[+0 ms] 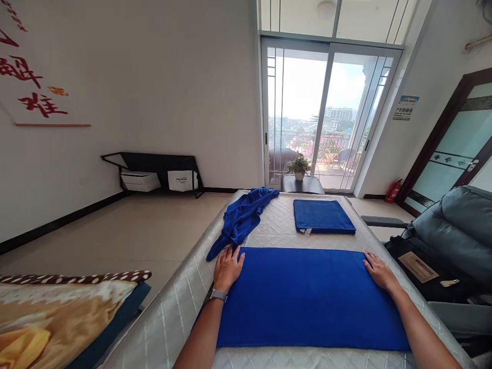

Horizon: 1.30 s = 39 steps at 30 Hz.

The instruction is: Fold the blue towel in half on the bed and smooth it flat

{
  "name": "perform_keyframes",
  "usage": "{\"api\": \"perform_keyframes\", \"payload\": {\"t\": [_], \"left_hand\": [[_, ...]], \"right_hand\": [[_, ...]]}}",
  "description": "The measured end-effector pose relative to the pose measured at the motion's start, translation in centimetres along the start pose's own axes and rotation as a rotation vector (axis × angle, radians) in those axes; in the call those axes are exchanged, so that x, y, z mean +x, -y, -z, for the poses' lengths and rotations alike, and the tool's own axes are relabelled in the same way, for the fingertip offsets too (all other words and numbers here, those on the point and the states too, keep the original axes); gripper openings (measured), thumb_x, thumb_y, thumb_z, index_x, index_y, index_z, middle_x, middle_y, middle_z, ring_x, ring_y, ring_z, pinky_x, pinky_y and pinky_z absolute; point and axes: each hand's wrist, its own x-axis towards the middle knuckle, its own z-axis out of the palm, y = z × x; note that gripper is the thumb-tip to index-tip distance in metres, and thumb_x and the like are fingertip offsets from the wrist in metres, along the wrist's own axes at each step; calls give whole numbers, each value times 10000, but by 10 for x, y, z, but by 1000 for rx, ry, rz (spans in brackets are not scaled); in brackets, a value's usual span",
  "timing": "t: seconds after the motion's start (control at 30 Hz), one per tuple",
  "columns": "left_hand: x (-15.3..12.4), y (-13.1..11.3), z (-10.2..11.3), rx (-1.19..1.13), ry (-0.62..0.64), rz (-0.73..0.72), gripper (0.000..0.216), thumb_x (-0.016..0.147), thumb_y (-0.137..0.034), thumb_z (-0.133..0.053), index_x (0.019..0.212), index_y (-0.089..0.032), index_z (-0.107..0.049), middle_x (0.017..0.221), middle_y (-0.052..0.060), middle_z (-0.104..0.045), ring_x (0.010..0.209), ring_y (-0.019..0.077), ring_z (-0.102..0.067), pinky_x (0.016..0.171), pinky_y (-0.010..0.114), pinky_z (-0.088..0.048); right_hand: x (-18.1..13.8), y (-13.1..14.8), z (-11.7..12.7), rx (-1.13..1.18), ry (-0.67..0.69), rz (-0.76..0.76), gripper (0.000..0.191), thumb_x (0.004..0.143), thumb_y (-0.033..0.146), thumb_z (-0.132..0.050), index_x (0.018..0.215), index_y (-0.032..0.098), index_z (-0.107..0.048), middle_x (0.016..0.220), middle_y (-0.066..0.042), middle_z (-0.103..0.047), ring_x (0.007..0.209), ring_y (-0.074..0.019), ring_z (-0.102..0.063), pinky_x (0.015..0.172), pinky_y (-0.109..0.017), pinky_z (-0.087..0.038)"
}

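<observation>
A bright blue towel [307, 294] lies flat across a quilted white mattress [269, 225]. My left hand [228, 267] rests palm down on the towel's far left corner, fingers spread, with a watch on the wrist. On the far right corner my right hand [378, 270] presses flat too, fingers apart. Beyond them a folded blue towel [323, 216] sits square on the mattress. A crumpled blue towel [242, 218] drapes over the mattress's left edge, just past my left hand.
A patterned pillow [65, 312] lies at the lower left. A grey armchair [457, 230] stands to the right. A small table with a potted plant [299, 166] stands before the glass balcony door [326, 113]. A black shelf with white boxes [157, 174] lines the left wall.
</observation>
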Motion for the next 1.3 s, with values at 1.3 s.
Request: {"api": "perform_keyframes", "payload": {"t": [1.3], "left_hand": [[0, 12, -12, -60, -58, -13, 538, 1012, -419, -394, 1466, -164, -531, 1518, 170, -527, 1431, 298, -444, 1192, 472, -318]], "right_hand": [[-32, 288, 2, 149, 168, 430, 738, 1020, 579, -146, 1609, 144, -239, 1670, -59, -228, 1553, -202, -143, 1267, -405, -102]]}}
